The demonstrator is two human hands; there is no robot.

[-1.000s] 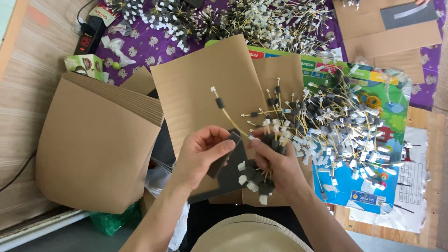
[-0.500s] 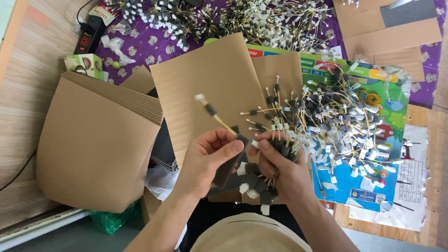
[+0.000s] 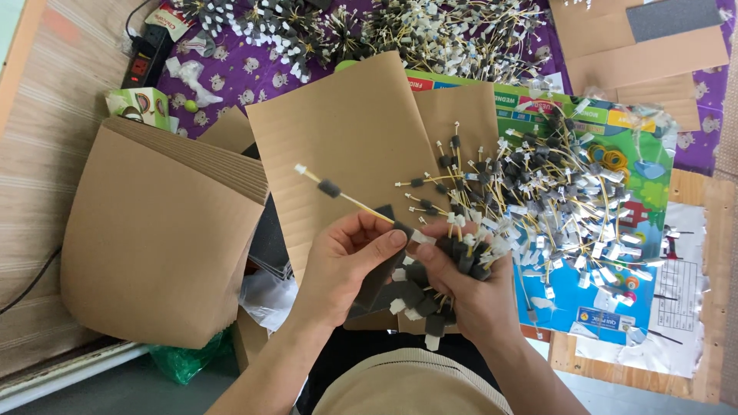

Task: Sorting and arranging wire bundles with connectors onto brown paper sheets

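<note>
My left hand [image 3: 350, 261] pinches one thin yellow wire [image 3: 338, 194] with a white end connector and a small black foam sleeve; the wire slants up to the left over a brown cardboard sheet [image 3: 338, 131]. My right hand [image 3: 469, 288] grips a bundle of the same wires [image 3: 442, 261], black foam pieces and white connectors sticking out between the fingers. The two hands touch at the thumbs. A loose heap of such wires [image 3: 561, 200] lies just right of my hands on a colourful printed sheet [image 3: 638, 253].
A stack of folded brown cardboard [image 3: 161, 230] stands to the left. More wire bundles [image 3: 400, 31] lie on a purple patterned cloth at the top, with a black power strip [image 3: 142, 61] and a small green box [image 3: 142, 104]. Cardboard pieces [image 3: 638, 46] sit top right.
The single wire in my left hand has swung further left and lower, drawn out from the bundle. My right hand stays shut around the bundle, almost in place.
</note>
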